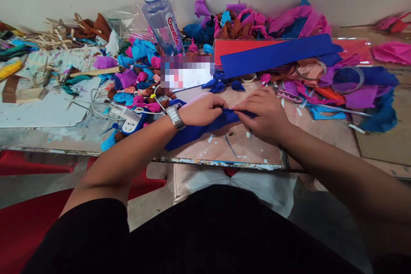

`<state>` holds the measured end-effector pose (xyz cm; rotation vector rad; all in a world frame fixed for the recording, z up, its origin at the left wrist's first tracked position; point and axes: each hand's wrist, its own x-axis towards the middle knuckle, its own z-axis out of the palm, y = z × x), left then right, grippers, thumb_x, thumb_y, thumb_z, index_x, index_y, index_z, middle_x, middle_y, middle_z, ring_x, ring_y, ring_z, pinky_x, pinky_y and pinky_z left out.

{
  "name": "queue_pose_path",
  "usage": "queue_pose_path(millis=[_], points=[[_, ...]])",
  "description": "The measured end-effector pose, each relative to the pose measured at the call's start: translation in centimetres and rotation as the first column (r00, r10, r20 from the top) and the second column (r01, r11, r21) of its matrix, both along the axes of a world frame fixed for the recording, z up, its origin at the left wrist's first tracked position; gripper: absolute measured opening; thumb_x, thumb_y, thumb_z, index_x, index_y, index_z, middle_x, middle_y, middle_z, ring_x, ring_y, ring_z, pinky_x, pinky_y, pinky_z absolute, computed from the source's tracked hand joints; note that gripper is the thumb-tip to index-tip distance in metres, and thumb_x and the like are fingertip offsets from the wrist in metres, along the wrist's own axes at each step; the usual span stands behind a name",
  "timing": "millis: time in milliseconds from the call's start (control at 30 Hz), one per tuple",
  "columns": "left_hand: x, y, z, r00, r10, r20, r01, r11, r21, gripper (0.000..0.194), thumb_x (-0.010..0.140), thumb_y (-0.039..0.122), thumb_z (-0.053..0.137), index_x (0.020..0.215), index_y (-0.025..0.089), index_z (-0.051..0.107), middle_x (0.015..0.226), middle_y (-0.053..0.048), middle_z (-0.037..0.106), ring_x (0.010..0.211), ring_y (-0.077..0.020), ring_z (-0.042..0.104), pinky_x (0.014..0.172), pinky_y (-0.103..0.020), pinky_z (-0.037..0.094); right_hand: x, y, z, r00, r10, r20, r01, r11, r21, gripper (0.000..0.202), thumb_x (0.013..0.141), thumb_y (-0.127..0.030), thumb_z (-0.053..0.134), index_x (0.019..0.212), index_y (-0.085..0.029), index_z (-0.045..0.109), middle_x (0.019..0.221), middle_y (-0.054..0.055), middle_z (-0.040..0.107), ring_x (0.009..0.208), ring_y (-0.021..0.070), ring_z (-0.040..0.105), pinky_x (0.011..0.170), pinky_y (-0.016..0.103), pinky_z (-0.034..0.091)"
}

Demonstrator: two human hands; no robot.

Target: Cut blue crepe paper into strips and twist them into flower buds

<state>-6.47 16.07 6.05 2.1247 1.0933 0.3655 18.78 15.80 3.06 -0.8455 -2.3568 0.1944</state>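
Both my hands meet over the middle of the table on a strip of dark blue crepe paper (199, 132). My left hand (203, 109), with a metal watch on the wrist, pinches the strip's upper edge between thumb and curled fingers. Close beside it, my right hand (261, 113) grips the same edge with thumb and fingertips. The strip's wider end hangs down to the left under my left wrist. Just beyond my hands lie small twisted blue paper pieces (215, 85) and a pink paper rosette (265, 78).
A water bottle (160, 17) stands behind a phone (192, 75). Heaped paper rosettes (138, 51) and a power strip (131, 123) lie left. Folded blue paper (276, 56), tape rolls (348, 80) and a pink cutter (289, 96) are to the right. Wood sticks (58, 36) lie far left.
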Motion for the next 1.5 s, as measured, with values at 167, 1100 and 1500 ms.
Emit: queue_pose_path(millis=[167, 1100, 1500], points=[[0.08, -0.14, -0.04, 0.999, -0.033, -0.038, 0.033, 0.999, 0.006, 0.034, 0.083, 0.023, 0.052, 0.097, 0.017, 0.082, 0.085, -0.002, 0.077, 0.076, -0.0162, 0.063, 0.074, -0.03, 0.049, 0.03, 0.07, -0.15, 1.0, 0.001, -0.02, -0.001, 1.0, 0.003, 0.022, 0.106, -0.036, 0.065, 0.102, -0.032, 0.087, 0.094, 0.004, 0.086, 0.096, 0.0279, 0.072, 0.102, 0.053, 0.046], [0.23, -0.15, -0.34, 0.993, -0.009, 0.115, 0.012, 1.0, -0.024, 0.03, 0.099, 0.04, 0.059, 0.091, 0.016, 0.075, 0.079, -0.001, 0.07, 0.074, -0.0137, 0.056, 0.074, -0.029, 0.044, -0.02, -0.17, -0.15, 0.999, 0.034, -0.013, -0.035, 0.999, -0.018, 0.019, 0.107, -0.035, 0.065, 0.105, -0.029, 0.084, 0.1, 0.004, 0.087, 0.096, 0.0281, 0.075, 0.102, 0.052, 0.044], [0.31, -0.18, -0.51, 0.988, -0.024, 0.151, 0.027, 1.0, -0.015, 0.031, 0.101, 0.04, 0.058, 0.092, 0.016, 0.076, 0.08, -0.001, 0.069, 0.073, -0.0131, 0.056, 0.073, -0.029, 0.043, -0.26, -0.44, 0.06, 1.0, -0.01, -0.022, 0.01, 1.0, -0.013, 0.018, 0.106, -0.033, 0.064, 0.101, -0.027, 0.08, 0.096, 0.005, 0.084, 0.096, 0.0275, 0.073, 0.1, 0.049, 0.044]])
